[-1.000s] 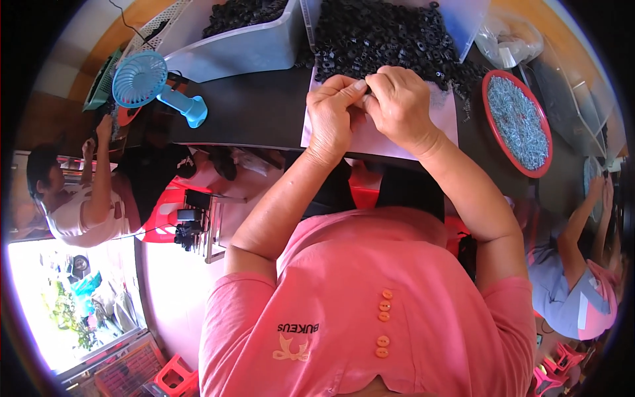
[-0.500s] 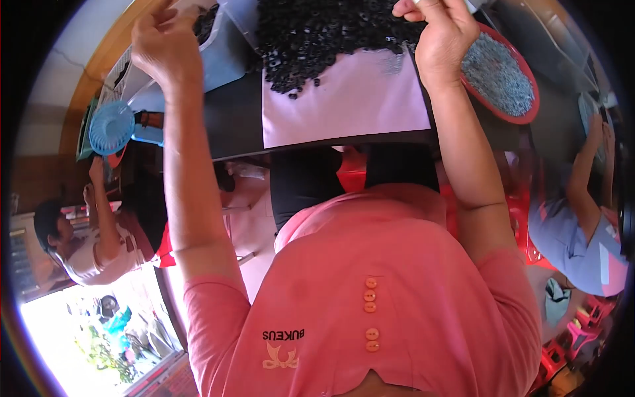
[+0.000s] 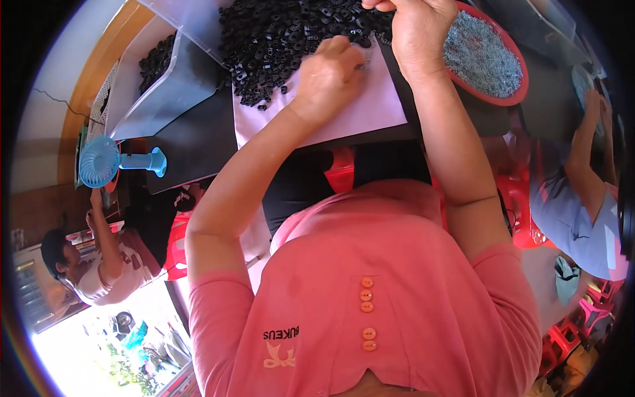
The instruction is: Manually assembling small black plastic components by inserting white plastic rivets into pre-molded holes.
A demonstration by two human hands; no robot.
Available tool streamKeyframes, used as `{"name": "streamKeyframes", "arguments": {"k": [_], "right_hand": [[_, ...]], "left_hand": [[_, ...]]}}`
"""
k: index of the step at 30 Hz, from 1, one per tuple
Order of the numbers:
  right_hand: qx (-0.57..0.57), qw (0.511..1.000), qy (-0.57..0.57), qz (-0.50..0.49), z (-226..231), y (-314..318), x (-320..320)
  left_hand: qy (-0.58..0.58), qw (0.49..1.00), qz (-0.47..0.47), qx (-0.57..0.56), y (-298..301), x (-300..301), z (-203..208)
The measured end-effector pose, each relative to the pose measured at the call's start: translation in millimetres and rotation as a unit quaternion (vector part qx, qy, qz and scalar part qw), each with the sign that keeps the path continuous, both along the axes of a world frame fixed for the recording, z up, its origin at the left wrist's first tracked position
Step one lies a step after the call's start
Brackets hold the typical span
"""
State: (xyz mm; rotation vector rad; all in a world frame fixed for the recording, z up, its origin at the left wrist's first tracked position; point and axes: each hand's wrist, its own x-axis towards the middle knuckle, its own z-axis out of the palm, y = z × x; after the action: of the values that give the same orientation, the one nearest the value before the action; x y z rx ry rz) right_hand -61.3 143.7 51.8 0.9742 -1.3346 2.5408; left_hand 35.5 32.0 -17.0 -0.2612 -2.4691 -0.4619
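Over a pale pink sheet [image 3: 380,109] on the dark table, my left hand [image 3: 327,79] is bent down with curled fingers beside a pile of small black plastic pieces [image 3: 264,59]. Its fingertips are mostly hidden, and what they hold does not show. Farther right and higher, my right hand [image 3: 422,33] is closed in a pinch at the picture's upper edge. Anything between those fingers is too small or cut off to name. A few tiny metal bits lie on the sheet between my hands.
Right of my right hand, a red basin [image 3: 522,86] holds many small silvery-blue pieces. On the left stands a clear plastic bin [image 3: 165,99] with more black pieces. A blue handheld fan [image 3: 99,161] sits by the table's left edge. People work at both sides.
My left hand has come from the bin at the upper left over to the pink sheet. My right hand stays raised near the upper edge, and the view has shifted slightly.
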Motion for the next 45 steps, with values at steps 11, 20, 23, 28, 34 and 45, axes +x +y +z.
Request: {"name": "streamKeyframes", "arguments": {"k": [11,20,23,28,34,45], "right_hand": [[0.034,0.994,-0.067,0.08,23.1,13.1,26.2],[0.046,0.997,-0.012,0.054,-3.3,-7.5,8.7],[0.051,0.997,-0.002,0.056,-3.5,-7.1,10.1],[0.083,0.996,0.007,0.043,-6.0,-9.7,10.6],[0.191,0.978,0.012,0.088,-12.3,-13.5,5.4],[0.372,0.902,0.048,0.211,-13.2,-18.2,13.7]], "left_hand": [[-0.021,0.994,0.017,0.104,-15.6,38.4,10.4],[-0.027,0.994,0.054,0.093,-15.6,23.5,-2.4],[0.005,0.988,0.064,0.142,-14.8,25.7,1.9],[-0.047,0.92,0.095,0.378,-8.0,30.2,18.5],[-0.048,0.831,0.079,0.549,-12.9,29.2,21.2],[-0.005,0.824,0.069,0.562,-15.5,36.4,22.2]]}}
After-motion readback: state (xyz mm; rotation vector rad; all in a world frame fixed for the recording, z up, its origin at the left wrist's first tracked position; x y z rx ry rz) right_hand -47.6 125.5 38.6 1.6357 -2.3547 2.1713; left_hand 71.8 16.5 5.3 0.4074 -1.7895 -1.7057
